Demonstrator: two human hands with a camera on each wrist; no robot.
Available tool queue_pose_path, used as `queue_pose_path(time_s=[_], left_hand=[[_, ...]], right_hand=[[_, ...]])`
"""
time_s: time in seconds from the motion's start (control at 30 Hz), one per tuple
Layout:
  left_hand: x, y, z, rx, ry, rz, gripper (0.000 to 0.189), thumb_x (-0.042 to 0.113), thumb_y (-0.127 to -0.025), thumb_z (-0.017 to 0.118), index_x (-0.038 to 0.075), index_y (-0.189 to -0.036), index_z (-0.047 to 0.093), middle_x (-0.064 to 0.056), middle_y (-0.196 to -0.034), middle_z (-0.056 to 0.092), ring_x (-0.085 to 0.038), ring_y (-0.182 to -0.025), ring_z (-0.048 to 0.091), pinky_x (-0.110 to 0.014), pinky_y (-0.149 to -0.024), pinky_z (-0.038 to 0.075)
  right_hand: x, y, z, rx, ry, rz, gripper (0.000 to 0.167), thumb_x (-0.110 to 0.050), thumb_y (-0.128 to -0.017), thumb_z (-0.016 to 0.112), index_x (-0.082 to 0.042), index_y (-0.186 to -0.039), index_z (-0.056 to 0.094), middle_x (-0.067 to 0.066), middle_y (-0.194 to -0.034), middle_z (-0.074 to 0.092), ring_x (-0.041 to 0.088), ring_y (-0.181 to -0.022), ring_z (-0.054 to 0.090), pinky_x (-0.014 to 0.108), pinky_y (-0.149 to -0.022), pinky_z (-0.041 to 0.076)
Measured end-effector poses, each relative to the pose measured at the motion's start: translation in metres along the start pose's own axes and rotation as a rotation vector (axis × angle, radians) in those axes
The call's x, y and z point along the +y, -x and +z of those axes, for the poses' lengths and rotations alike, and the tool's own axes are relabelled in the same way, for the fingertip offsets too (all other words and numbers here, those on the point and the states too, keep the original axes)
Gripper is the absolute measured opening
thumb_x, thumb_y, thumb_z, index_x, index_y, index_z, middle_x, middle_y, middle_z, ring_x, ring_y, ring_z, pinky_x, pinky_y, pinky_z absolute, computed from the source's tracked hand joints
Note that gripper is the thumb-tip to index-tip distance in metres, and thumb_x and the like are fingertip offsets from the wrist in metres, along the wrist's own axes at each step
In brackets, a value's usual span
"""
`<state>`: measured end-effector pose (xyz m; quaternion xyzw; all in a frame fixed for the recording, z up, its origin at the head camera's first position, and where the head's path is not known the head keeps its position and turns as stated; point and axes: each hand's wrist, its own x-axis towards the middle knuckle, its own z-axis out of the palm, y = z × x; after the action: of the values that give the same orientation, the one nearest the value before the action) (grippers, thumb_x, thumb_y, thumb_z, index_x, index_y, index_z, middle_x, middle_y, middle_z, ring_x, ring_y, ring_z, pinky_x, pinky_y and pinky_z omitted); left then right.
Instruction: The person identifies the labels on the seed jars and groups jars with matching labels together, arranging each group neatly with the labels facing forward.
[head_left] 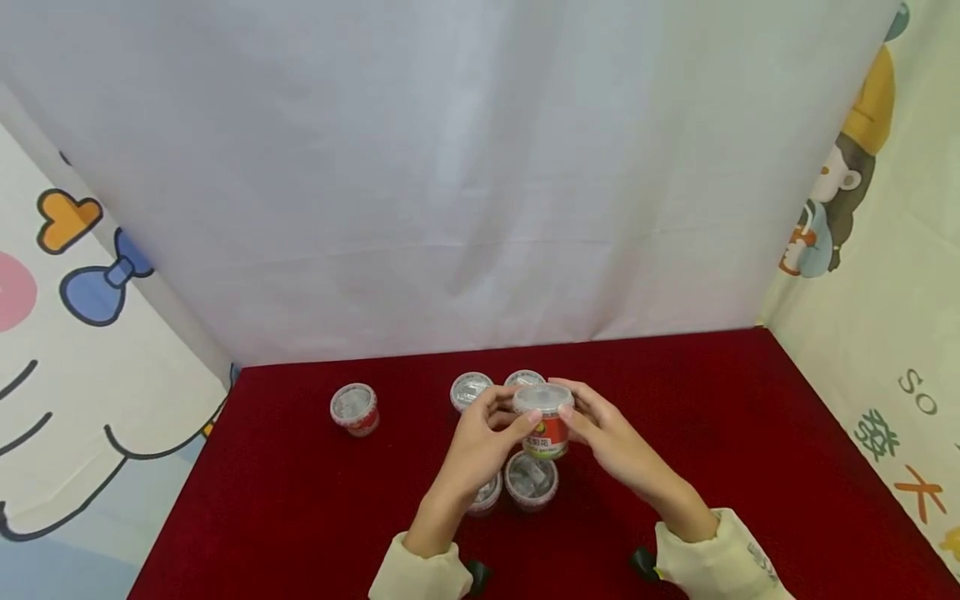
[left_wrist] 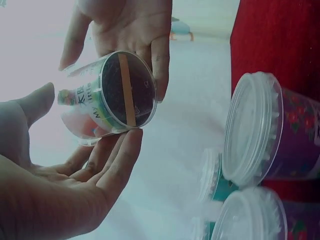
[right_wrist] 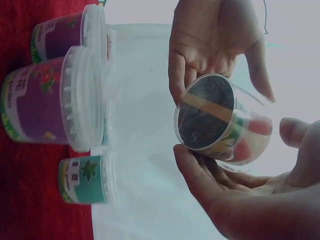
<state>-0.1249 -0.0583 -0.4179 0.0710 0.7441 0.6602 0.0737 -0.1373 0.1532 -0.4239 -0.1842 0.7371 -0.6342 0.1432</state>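
Both hands hold a small lidded plastic cup (head_left: 546, 429) with a red label, raised over a group of similar cups. My left hand (head_left: 477, 433) grips its left side, thumb at the front and fingers behind. On the other side, my right hand (head_left: 618, 437) grips it with thumb and fingers. Through the clear base of the cup (left_wrist: 112, 97), the left wrist view shows dark contents and a flat wooden strip (left_wrist: 127, 90). Just below the hands stands a purple-labelled cup (head_left: 531, 481); another cup (head_left: 487, 496) beside it is partly hidden by my left wrist.
Two more lidded cups, a left one (head_left: 471, 388) and a right one (head_left: 525, 377), stand behind the hands. A red-labelled cup (head_left: 355, 408) stands apart at the left. The dark red tablecloth (head_left: 300, 500) reaches back to a white curtain (head_left: 480, 208), with printed cloths at both sides.
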Motion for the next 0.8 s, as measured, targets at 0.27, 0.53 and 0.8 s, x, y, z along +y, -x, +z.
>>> queue_pose_path(time_s=[0.27,0.53,0.8], left_hand=[[0.002,0.008,-0.020,0.023,0.000,0.026,0.047,0.024,-0.105,0.070,0.001,-0.143,0.054,-0.018,-0.134,0.065,-0.030,-0.120,0.066,-0.047,-0.095,0.057],[0.000,0.013,-0.047,-0.034,0.051,-0.013,0.049,0.020,-0.109,0.062,0.001,-0.152,0.048,-0.021,-0.144,0.059,-0.031,-0.129,0.062,-0.040,-0.099,0.059],[-0.001,0.022,-0.065,0.062,0.053,-0.004,0.042,0.013,-0.108,0.063,0.000,-0.146,0.055,-0.019,-0.133,0.062,-0.021,-0.112,0.067,-0.039,-0.096,0.060]], right_hand=[[-0.014,-0.015,0.019,-0.007,0.032,-0.021,0.055,-0.023,-0.114,0.052,0.003,-0.160,0.036,0.026,-0.152,0.052,0.034,-0.135,0.056,0.032,-0.100,0.054],[-0.024,-0.028,0.029,-0.105,-0.010,-0.013,0.048,-0.028,-0.115,0.049,-0.001,-0.154,0.043,0.022,-0.144,0.055,0.029,-0.125,0.063,0.042,-0.103,0.056],[-0.031,-0.043,0.045,-0.151,0.012,0.030,0.051,-0.028,-0.115,0.049,-0.002,-0.158,0.040,0.022,-0.153,0.049,0.035,-0.138,0.055,0.046,-0.109,0.052]])
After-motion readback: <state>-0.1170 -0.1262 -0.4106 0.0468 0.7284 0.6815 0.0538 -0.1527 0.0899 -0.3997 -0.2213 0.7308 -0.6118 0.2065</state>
